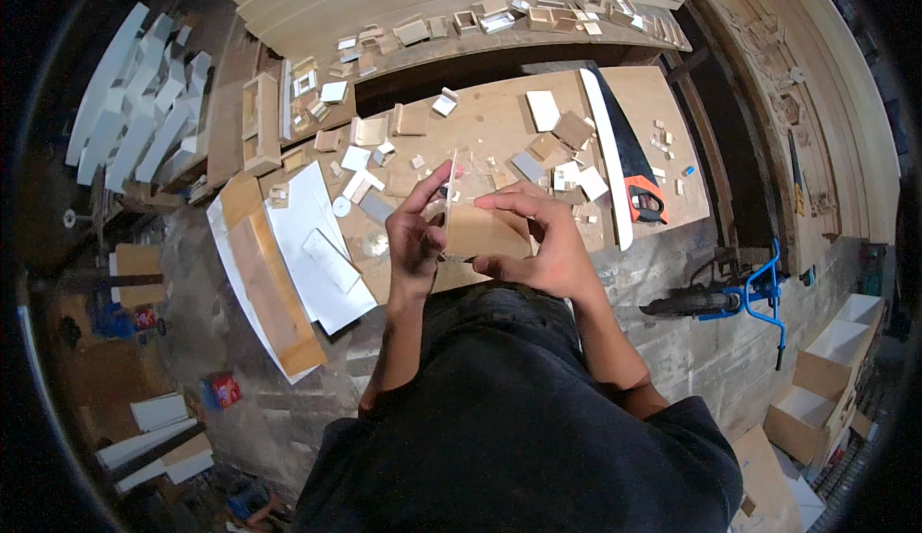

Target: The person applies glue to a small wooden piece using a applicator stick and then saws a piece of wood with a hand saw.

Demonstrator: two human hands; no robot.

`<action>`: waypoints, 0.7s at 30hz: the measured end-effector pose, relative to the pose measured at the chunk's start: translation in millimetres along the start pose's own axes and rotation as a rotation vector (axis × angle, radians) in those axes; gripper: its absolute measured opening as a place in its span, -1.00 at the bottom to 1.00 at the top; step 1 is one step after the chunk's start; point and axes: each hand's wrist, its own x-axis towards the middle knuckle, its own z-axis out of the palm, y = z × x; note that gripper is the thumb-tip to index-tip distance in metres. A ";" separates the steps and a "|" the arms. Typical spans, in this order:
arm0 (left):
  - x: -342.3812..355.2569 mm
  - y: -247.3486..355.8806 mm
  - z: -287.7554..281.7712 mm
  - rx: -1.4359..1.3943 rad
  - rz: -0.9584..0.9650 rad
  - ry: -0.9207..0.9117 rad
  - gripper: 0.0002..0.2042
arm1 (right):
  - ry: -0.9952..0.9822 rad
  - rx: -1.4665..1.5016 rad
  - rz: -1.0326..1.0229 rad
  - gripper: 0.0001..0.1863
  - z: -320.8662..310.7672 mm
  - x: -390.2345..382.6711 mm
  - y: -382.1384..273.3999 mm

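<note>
Between the fingers of both hands, above the near edge of the bench [499, 101], a wooden piece [488, 230] is held. At its left side, a thin panel [451, 182] is stood on edge and is clamped by the fingers of the left hand [419, 235]; whether panel and piece are joined cannot be made out. By the right hand [549, 245], the piece is gripped from the right, with index finger and thumb spread across it.

Just beyond the fingertips, small scraps [418, 161] are scattered. Left of the left fingers, a white disc [342, 206] is laid flat; farther left, white sheets [322, 245] are overlapped beside a plank [274, 283]. Right of the right fingers, a white strip [607, 158] is placed lengthwise, and a saw [624, 139] with an orange handle is set alongside it. Well beyond the fingers, small boxes [413, 32] are lined along a shelf [451, 50]. Far right of the fingers, a blue bicycle [764, 293] is partly seen on the floor [672, 360].
</note>
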 end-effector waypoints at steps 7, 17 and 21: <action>-15.2 -13.5 34.1 0.140 0.120 0.046 0.08 | -0.028 0.060 -0.001 -0.38 -27.9 -21.9 1.8; -32.1 -22.0 77.9 0.109 0.105 0.060 0.02 | -0.057 0.034 0.030 -0.42 -63.4 -47.0 11.3; -32.5 -25.2 90.0 0.127 0.123 0.038 0.00 | -0.008 0.033 0.029 -0.42 -72.0 -55.4 10.4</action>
